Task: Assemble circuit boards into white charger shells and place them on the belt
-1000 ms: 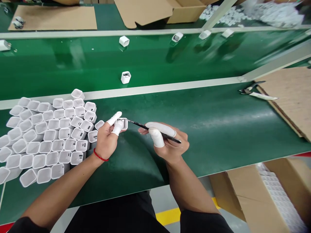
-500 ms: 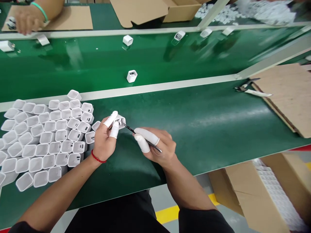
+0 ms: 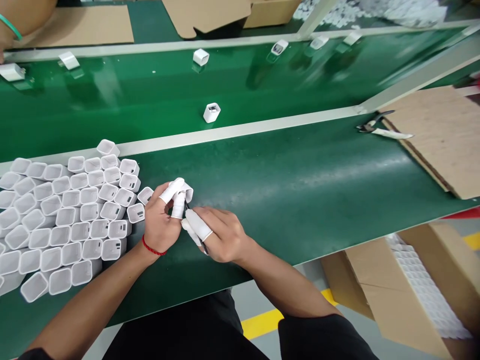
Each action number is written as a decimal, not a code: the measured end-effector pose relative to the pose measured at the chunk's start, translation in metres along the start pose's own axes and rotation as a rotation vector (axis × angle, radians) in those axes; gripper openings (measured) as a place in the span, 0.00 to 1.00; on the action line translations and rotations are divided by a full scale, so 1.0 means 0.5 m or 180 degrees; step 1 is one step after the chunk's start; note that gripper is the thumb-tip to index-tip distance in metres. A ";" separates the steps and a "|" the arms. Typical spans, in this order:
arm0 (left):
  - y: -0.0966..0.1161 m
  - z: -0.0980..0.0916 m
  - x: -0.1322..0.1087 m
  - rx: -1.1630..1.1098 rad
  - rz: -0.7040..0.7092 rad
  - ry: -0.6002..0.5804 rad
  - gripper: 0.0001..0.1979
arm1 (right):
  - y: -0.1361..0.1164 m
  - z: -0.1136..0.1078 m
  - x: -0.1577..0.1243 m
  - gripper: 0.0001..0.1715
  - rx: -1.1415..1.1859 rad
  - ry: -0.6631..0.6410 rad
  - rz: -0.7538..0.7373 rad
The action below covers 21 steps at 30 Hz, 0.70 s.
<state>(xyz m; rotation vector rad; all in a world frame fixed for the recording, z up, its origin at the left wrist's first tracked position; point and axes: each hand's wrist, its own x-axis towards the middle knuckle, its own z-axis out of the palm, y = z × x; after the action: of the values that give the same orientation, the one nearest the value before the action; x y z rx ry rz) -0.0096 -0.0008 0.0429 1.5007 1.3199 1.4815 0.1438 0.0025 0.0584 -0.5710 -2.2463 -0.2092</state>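
My left hand (image 3: 164, 220), with white finger cots on its thumb and forefinger, pinches a small white charger housing (image 3: 188, 192). My right hand (image 3: 215, 232), also in finger cots, is closed around black tweezers (image 3: 204, 247). The tweezers point up into the housing's near side; their tips are hidden by the left fingers. Just left of my left hand, several rows of open-topped white housings (image 3: 70, 216) stand packed together on the green bench (image 3: 285, 190). Some of them show small dark slots inside.
Beyond a pale rail, a green conveyor belt (image 3: 150, 100) carries several white housings, one nearby (image 3: 212, 112). Pliers (image 3: 375, 125) lie by a brown board (image 3: 438, 140) at right. An open carton (image 3: 393, 300) of white parts stands lower right. Another person's arm (image 3: 30, 20) reaches in at upper left.
My right hand has moved left and closer to my left hand, its tweezers turned more upright. The housing has tilted in my left fingers. The other person's hand has moved left, mostly out of view.
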 end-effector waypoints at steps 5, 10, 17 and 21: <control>-0.005 0.004 0.002 -0.0195 -0.0300 0.0083 0.13 | 0.000 0.005 0.000 0.10 0.0041 -0.0001 0.0186; -0.003 0.007 0.014 -0.0909 -0.0859 0.0201 0.20 | 0.007 -0.021 0.006 0.08 0.0260 0.0825 0.0696; -0.007 0.008 0.009 -0.0746 -0.0625 0.0111 0.16 | 0.008 -0.016 0.007 0.07 0.0217 0.0536 0.0615; -0.016 0.008 0.000 -0.0435 -0.0190 0.0011 0.12 | 0.006 -0.009 0.002 0.07 0.0181 0.0127 0.0478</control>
<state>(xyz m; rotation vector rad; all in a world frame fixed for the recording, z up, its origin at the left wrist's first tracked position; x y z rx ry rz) -0.0075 0.0023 0.0347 1.3611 1.2289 1.5052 0.1476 0.0040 0.0621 -0.6956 -2.1527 -0.0797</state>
